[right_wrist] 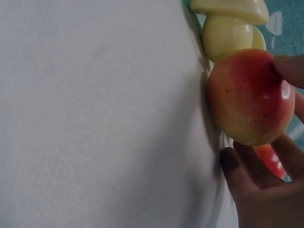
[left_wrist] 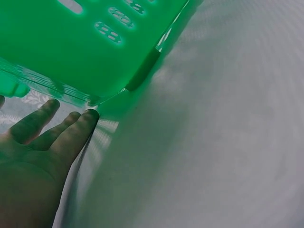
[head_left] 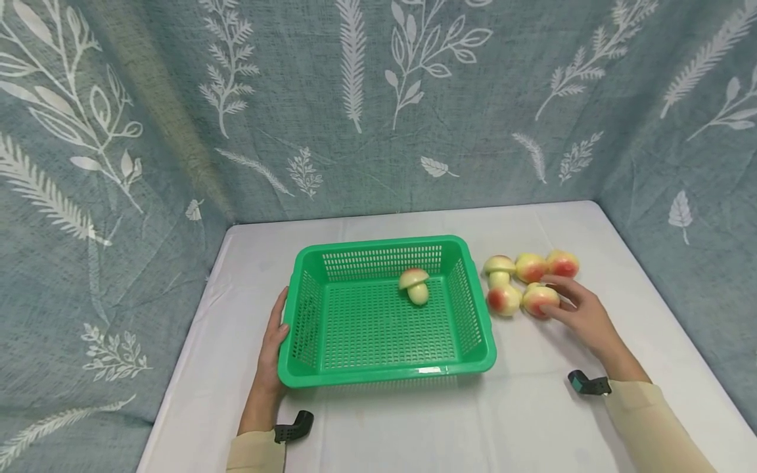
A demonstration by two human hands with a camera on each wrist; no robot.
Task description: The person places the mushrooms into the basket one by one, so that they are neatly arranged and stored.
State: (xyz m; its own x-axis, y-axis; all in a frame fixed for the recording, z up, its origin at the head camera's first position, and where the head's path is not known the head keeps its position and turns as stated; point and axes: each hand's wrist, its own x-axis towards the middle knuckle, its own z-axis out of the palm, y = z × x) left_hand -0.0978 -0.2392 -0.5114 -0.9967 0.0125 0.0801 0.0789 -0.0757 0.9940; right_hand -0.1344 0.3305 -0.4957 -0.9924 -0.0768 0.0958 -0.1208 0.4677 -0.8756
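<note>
A green plastic basket (head_left: 387, 376) stands on the white-covered table with one toy mushroom (head_left: 414, 281) lying inside. My left hand (head_left: 273, 351) rests against the basket's left outer side, thumb near the rim; the left wrist view shows its fingers (left_wrist: 71, 135) nearly straight. Right of the basket, my right hand (head_left: 582, 315) holds a round red-and-yellow peach (right_wrist: 251, 97) between thumb and fingers, low at the table. Beside it lie a pale mushroom (head_left: 499, 264) and another peach (head_left: 504, 300). Behind are two more red-and-yellow peaches, one left (head_left: 531, 267) and one right (head_left: 562, 263).
Blue-green cloth (head_left: 367, 157) with white leaf prints hangs behind and at both sides of the table. White cloth (head_left: 408, 427) covers the tabletop in front of the basket. Black wrist-camera mounts sit on the left wrist (head_left: 294, 427) and right wrist (head_left: 588, 383).
</note>
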